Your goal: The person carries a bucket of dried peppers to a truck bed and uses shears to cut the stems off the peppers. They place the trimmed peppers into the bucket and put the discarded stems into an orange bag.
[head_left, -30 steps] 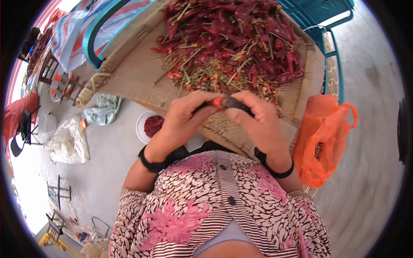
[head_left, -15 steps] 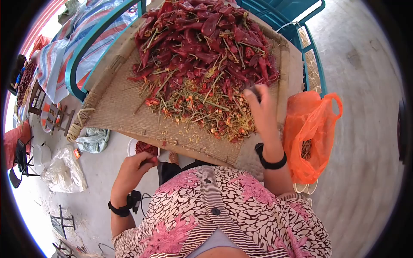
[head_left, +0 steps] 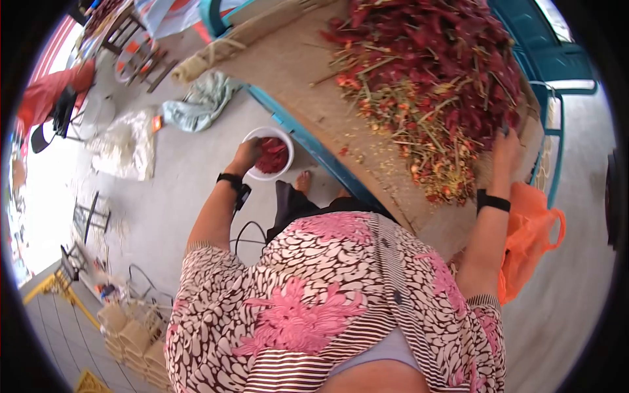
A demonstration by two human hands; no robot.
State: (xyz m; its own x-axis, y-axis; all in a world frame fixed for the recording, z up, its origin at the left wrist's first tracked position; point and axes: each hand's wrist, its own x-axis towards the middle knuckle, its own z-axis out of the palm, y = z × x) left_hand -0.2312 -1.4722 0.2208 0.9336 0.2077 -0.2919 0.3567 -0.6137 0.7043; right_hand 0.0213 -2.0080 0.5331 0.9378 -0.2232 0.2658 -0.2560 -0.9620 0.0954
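At the far left, a white plastic bag is lying crumpled on the concrete floor, and just beside it to the right a pale green cloth is bunching up against the corner of the woven tray.

Next, the left hand is reaching down to a white bowl that is sitting on the floor. Its fingers are bending over the near rim and touching it, but I cannot tell whether they are pinching anything. The bowl is holding a small heap of cut red chilli pieces. A black band is circling that wrist, with a dark cable trailing from it.

A teal rail is running slantwise between the bowl and the tray, so the tray's edge is overhanging the floor just beside the bowl.

On the tray, a big pile of dried red chillies is filling the far part, and a litter of stems and seeds is spreading along its near side.

The right hand is resting at the right edge of that pile, fingers curling into the chillies; their grip is hidden, so I cannot tell what they are holding.

Farthest right, an orange plastic bag is hanging beside the forearm, its contents out of sight.
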